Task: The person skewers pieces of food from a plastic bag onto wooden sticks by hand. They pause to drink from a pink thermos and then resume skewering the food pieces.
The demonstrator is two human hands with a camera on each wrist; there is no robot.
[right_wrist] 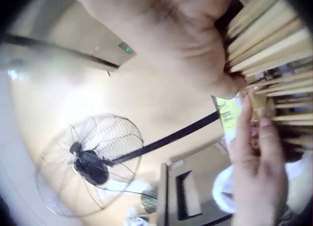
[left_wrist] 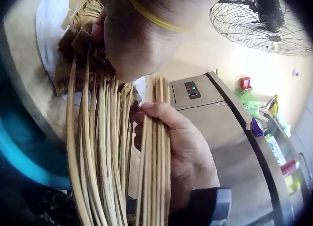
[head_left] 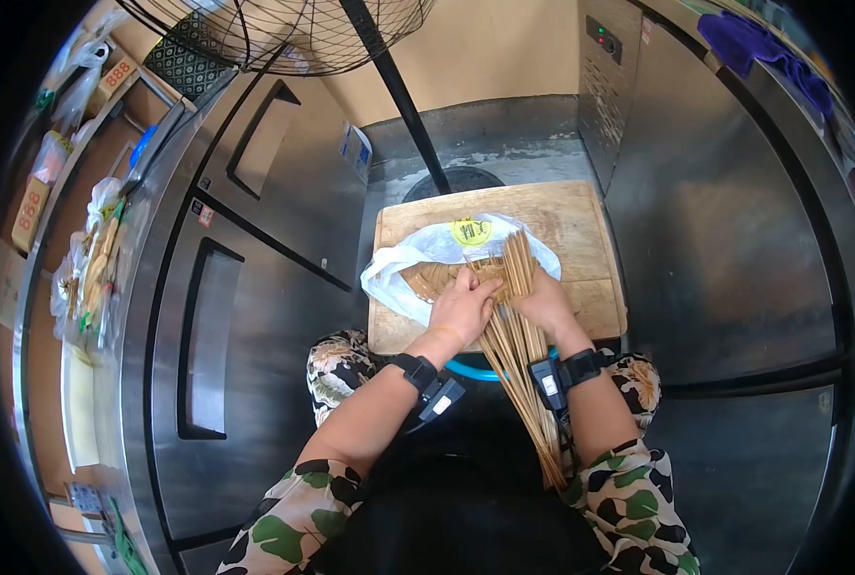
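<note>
My right hand [head_left: 544,302] grips a bundle of thin wooden skewers [left_wrist: 155,162], their upper ends standing above the thumb. Beside it, my left hand [head_left: 461,309] pinches a small flat tan piece [right_wrist: 259,101] between thumb and fingertips. More skewers [left_wrist: 105,138] fan out under the left hand, with brown flat pieces [left_wrist: 80,42] at their upper ends. Folded tan food pieces [head_left: 427,280] lie in an opened white plastic bag [head_left: 389,278] with a yellow label. The bag rests on a wooden board [head_left: 581,230].
Below the board's near edge shows a blue basin [head_left: 471,372]. A fan [head_left: 293,34] on a black pole stands behind. Steel cabinets flank both sides, left [head_left: 284,268] and right [head_left: 725,211]. Shelves with bagged goods [head_left: 102,249] run along the far left.
</note>
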